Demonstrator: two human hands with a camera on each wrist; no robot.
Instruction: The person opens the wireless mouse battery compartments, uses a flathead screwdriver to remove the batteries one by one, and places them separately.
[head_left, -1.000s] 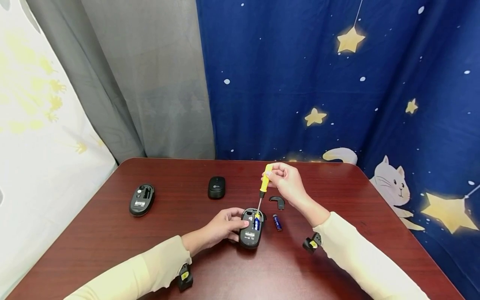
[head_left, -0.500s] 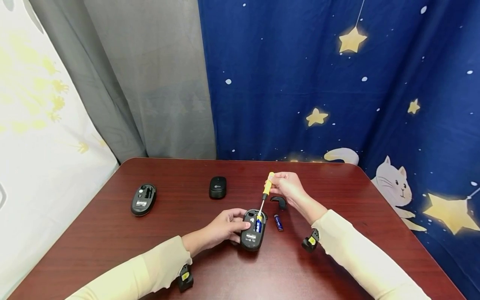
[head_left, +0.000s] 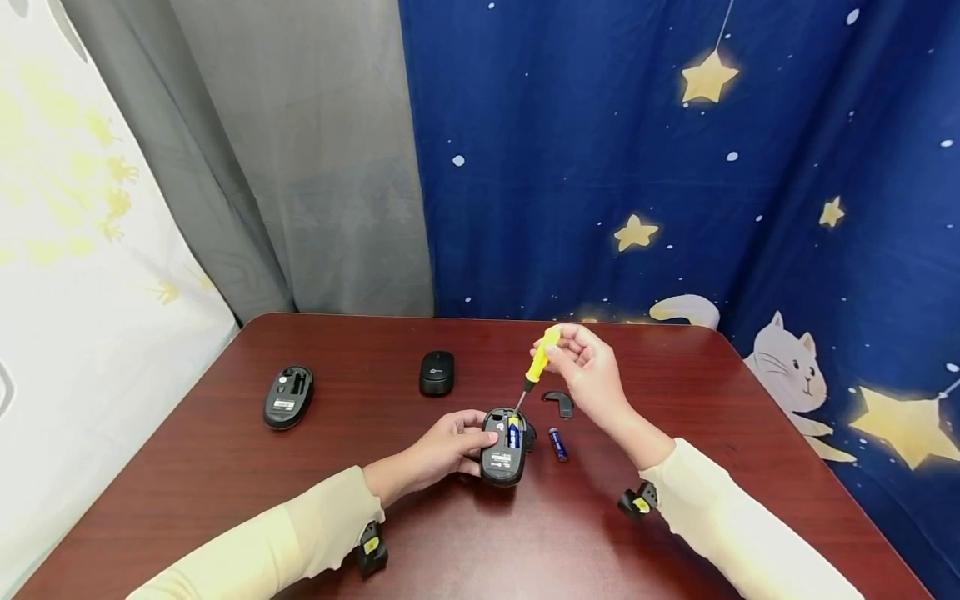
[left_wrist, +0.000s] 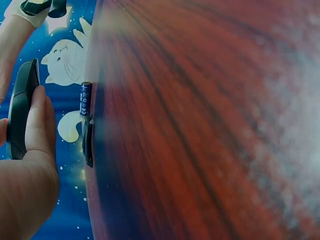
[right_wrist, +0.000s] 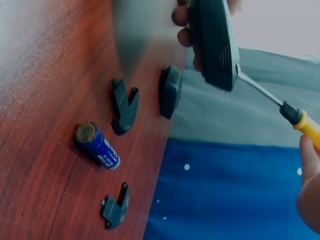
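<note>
My left hand [head_left: 450,446] grips a black computer mouse [head_left: 498,467] with its underside facing up, thumb on the base. A blue battery [head_left: 513,433] lies in the mouse's open slot. In my right hand [head_left: 588,367] is a screwdriver [head_left: 542,354] with a yellow handle, pinched between thumb and fingers. Its thin metal shaft [right_wrist: 260,90] slants down to the mouse, the tip at the end of the slot. The left wrist view shows the mouse [left_wrist: 22,110] side-on, held above the table.
A loose blue battery [head_left: 557,444] and a black battery cover [head_left: 558,404] lie right of the mouse. Another cover [right_wrist: 124,107] sits partly behind it in the head view. Farther off are an upright black mouse [head_left: 437,372] and an overturned one [head_left: 288,397] with its slot open.
My right hand with the screwdriver dips, then rises again over the last second. The held mouse has moved slightly away from me, and more of the cover behind it now shows.
</note>
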